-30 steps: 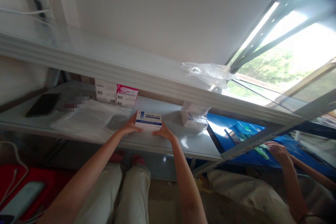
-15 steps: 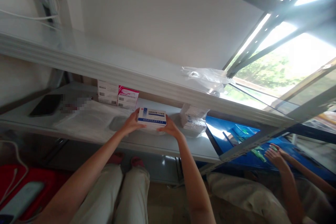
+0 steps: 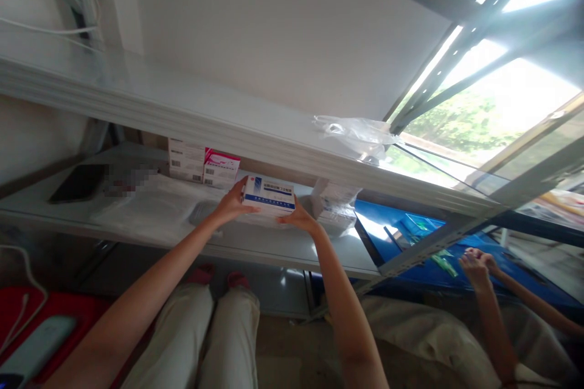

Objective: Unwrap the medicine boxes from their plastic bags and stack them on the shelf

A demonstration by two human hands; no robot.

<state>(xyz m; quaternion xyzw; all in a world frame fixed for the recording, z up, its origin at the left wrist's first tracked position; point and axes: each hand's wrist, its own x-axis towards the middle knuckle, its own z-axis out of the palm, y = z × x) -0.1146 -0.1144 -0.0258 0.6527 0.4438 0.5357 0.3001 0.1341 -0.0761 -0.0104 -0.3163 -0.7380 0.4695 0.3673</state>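
Note:
A white and blue medicine box (image 3: 269,194) is held above the grey shelf (image 3: 274,249), its printed face towards me. My left hand (image 3: 235,203) grips the box's left end, thumb along the lower edge. At the right end, my right hand (image 3: 298,215) closes on it in the same way. Behind the box, white boxes with barcodes (image 3: 186,161) and pink-topped boxes (image 3: 221,169) stand against the back of the shelf. Plastic-wrapped boxes (image 3: 336,203) sit just right of my right hand. Clear plastic sheeting (image 3: 141,209) lies to the left.
An upper shelf (image 3: 205,109) runs low over the boxes, with a clear plastic bag (image 3: 353,134) on it. A dark flat object (image 3: 79,182) lies at left. At right, a co-worker's hands (image 3: 477,264) are over a blue surface (image 3: 378,222) with green pieces.
Both my hands have raised the box slightly and tipped its printed face more towards me. The co-worker's hands have drawn closer together.

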